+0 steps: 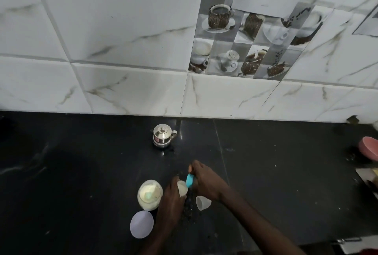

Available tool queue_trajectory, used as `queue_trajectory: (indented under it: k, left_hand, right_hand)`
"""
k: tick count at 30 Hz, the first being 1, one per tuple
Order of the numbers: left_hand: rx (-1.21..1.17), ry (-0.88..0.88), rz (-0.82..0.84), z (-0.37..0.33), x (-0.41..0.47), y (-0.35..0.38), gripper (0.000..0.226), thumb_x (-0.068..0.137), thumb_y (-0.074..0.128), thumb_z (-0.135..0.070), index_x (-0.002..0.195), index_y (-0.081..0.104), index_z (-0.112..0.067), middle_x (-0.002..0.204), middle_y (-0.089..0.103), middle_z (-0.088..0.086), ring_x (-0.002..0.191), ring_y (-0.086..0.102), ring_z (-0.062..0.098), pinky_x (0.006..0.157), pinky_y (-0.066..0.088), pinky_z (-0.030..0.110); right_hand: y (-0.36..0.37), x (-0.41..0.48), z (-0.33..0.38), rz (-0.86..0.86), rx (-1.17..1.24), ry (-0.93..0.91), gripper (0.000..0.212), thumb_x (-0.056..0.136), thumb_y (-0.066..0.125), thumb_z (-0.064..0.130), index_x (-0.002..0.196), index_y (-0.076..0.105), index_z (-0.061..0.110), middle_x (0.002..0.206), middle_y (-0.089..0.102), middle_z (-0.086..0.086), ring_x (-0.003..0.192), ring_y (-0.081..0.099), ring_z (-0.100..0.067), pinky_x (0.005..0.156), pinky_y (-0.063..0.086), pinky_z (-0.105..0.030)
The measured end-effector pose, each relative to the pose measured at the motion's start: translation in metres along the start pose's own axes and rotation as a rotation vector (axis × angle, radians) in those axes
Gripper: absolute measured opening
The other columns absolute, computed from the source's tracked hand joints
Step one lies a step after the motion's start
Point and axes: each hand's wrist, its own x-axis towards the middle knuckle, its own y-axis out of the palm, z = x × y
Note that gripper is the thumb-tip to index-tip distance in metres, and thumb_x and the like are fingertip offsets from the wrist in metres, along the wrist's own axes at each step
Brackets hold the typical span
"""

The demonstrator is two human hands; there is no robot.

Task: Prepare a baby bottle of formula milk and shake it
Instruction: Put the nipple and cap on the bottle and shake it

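Behind everything, glossy white tiled wall (pixel 126 36) with grey marble veining, plus one decorative tile (pixel 245 44) printed with coffee cups and beans. Below it, polished black stone table (pixel 81 173), faintly veined, scattered with pale specks and dark crumbs near the hands. Near the wall, well apart from the hands, small shiny steel pot (pixel 163 136) with knobbed lid, spout and a red label too small to read. At the right edge, part of a pink bowl (pixel 369 148). Left of the hands, round translucent formula jar (pixel 150 194), open, filled with cream-coloured powder, a pale scoop half buried inside. Just in front of the jar, flat round whitish lid (pixel 141 224) lying on the table. Between the hands, translucent baby bottle (pixel 182 189), mouth open. Left hand (pixel 170 203) wrapped closed around the bottle, hiding most of the body. Right hand (pixel 206 183) pinched shut on a smooth turquoise scoop (pixel 190 180) tilted at the bottle mouth. Under the right wrist, small clear bottle cap (pixel 203 202), resting on the table, beside the bottle.
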Motion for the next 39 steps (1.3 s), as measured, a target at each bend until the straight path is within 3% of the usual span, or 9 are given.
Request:
queue_trajectory:
  k: [5, 9, 16, 20, 24, 29, 33, 36, 39]
  left_hand:
    - [-0.031, 0.031, -0.017, 0.023, 0.001, 0.009, 0.032, 0.092, 0.06, -0.039, 0.121, 0.047, -0.034, 0.108, 0.052, -0.022, 0.1, 0.054, -0.004, 0.081, 0.039, 0.021]
    - [-0.029, 0.076, -0.077, 0.028, 0.001, 0.015, 0.032, 0.094, 0.066, -0.016, 0.116, 0.048, -0.032, 0.106, 0.052, -0.023, 0.104, 0.055, -0.012, 0.085, 0.039, 0.009]
    - [-0.09, -0.01, -0.085, 0.025, 0.0, 0.015, 0.051, 0.091, 0.072, -0.013, 0.127, 0.043, -0.035, 0.108, 0.055, -0.023, 0.101, 0.063, -0.002, 0.079, 0.041, 0.002]
    - [-0.112, -0.082, -0.08, 0.024, 0.003, 0.016, 0.057, 0.091, 0.07, -0.007, 0.139, 0.042, -0.019, 0.123, 0.062, 0.004, 0.111, 0.063, 0.021, 0.09, 0.048, 0.021]
    - [-0.152, -0.136, -0.062, 0.023, -0.002, 0.014, 0.063, 0.089, 0.072, -0.015, 0.142, 0.041, -0.024, 0.117, 0.064, -0.005, 0.099, 0.064, 0.002, 0.077, 0.045, 0.008]
    - [0.0, -0.152, 0.012, 0.029, 0.01, 0.021, 0.06, 0.095, 0.066, -0.014, 0.147, 0.035, -0.019, 0.133, 0.057, -0.006, 0.118, 0.058, 0.009, 0.094, 0.044, 0.02]
    - [-0.076, -0.133, -0.063, 0.024, 0.002, 0.02, 0.073, 0.09, 0.073, -0.011, 0.15, 0.033, -0.019, 0.122, 0.052, -0.013, 0.109, 0.055, 0.003, 0.085, 0.041, 0.014]
    - [-0.1, -0.131, -0.08, 0.029, 0.0, 0.021, 0.076, 0.09, 0.074, -0.013, 0.152, 0.031, -0.02, 0.127, 0.054, -0.011, 0.113, 0.057, 0.005, 0.09, 0.045, 0.019]
    - [-0.127, -0.138, -0.082, 0.026, 0.001, 0.018, 0.069, 0.091, 0.073, -0.019, 0.149, 0.035, -0.02, 0.122, 0.056, -0.012, 0.106, 0.058, 0.004, 0.083, 0.042, 0.009]
  right_hand:
    - [0.005, -0.003, 0.002, 0.089, -0.168, -0.111, 0.033, 0.08, 0.071, 0.017, 0.112, 0.062, 0.018, 0.113, 0.058, 0.0, 0.096, 0.061, -0.021, 0.081, 0.051, -0.034]
    - [0.012, -0.001, 0.008, 0.156, -0.207, -0.125, 0.041, 0.08, 0.07, 0.02, 0.121, 0.065, 0.018, 0.122, 0.061, -0.003, 0.105, 0.064, -0.024, 0.087, 0.056, -0.041]
    - [0.014, 0.005, 0.021, 0.192, -0.223, -0.122, 0.043, 0.079, 0.065, 0.018, 0.122, 0.069, 0.019, 0.116, 0.063, -0.003, 0.098, 0.066, -0.025, 0.081, 0.058, -0.04]
    - [0.015, 0.009, 0.026, 0.213, -0.259, -0.123, 0.039, 0.083, 0.065, 0.021, 0.121, 0.07, 0.019, 0.115, 0.064, -0.005, 0.098, 0.066, -0.026, 0.081, 0.058, -0.04]
    - [0.014, 0.009, 0.029, 0.182, -0.273, -0.107, 0.035, 0.086, 0.066, 0.024, 0.121, 0.07, 0.02, 0.11, 0.065, -0.004, 0.094, 0.066, -0.024, 0.075, 0.056, -0.035]
    - [0.011, 0.005, 0.027, 0.213, -0.377, -0.123, 0.052, 0.088, 0.072, 0.03, 0.138, 0.057, 0.028, 0.131, 0.058, -0.002, 0.109, 0.065, -0.027, 0.084, 0.058, -0.045]
    - [0.012, 0.005, 0.021, 0.267, -0.424, -0.194, 0.066, 0.088, 0.075, 0.02, 0.146, 0.047, 0.034, 0.142, 0.051, -0.005, 0.116, 0.062, -0.03, 0.086, 0.058, -0.048]
    - [0.011, 0.007, 0.021, 0.23, -0.355, -0.165, 0.055, 0.088, 0.073, 0.022, 0.14, 0.057, 0.024, 0.132, 0.058, -0.006, 0.109, 0.064, -0.028, 0.083, 0.055, -0.039]
    - [0.011, 0.008, 0.027, 0.182, -0.343, -0.104, 0.041, 0.086, 0.071, 0.031, 0.121, 0.064, 0.012, 0.114, 0.064, -0.009, 0.098, 0.067, -0.031, 0.077, 0.055, -0.04]
